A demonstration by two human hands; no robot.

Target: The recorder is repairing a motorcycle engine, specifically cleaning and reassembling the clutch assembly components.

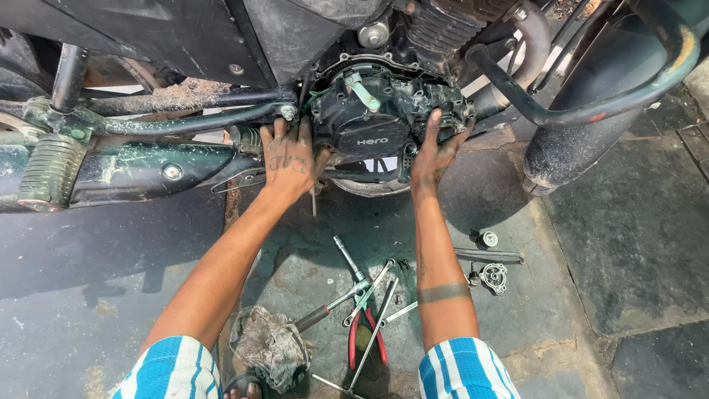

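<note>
Black, oil-grimed metal fills the upper half of the head view: the engine side cover (pixel 369 122) of a motorcycle, round-edged and bolted low on the engine, with a short silvery lever (pixel 362 90) standing out from its upper face. Left hand (pixel 289 157), fingers spread and pressed flat, lies against the cover's left edge, just beside a bolt head (pixel 288 112) on the frame tube (pixel 185 122); it grasps nothing that can be made out. Right hand (pixel 434 151), fingers likewise splayed wide, presses on the cover's right edge, thumb pointing toward the exhaust pipe (pixel 517 70); the cover sits between the two palms. Both forearms reach up from blue-and-white striped sleeves (pixel 465 369) at the lower edge. A ribbed footrest (pixel 48 170) and a dusty silencer body (pixel 148 174) run to the left; a curved crash guard (pixel 591 111) crosses the upper right. On the stained stone floor (pixel 635 229) between the arms lie loose tools: red-handled pliers (pixel 367 332), a socket wrench (pixel 347 258), a long thin spanner (pixel 377 325) and a screwdriver-like tool (pixel 325 310), some crossing one another. A crumpled dirty rag (pixel 269 347) rests near the left elbow. Right of the right forearm lie a small round metal part (pixel 493 277), a smaller cap (pixel 487 239) and a flat dark bar (pixel 491 256), each apart from the hands.
</note>
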